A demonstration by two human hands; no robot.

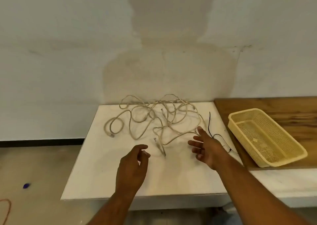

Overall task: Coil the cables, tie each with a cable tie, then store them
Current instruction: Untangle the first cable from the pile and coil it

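Head view showed the left hand [135,163] nearest, fingers loosely curled and holding nothing, and the right hand [205,147] spread wide and empty, both over the white table [96,176]. A loose cable end [161,148] lay between them; the step probably went best by pinching that one end and drawing even loops rather than raking the heap. The tangled cables [151,120] lay just beyond both hands, black cable ties [209,121] beside the right, the basket [267,139] further right
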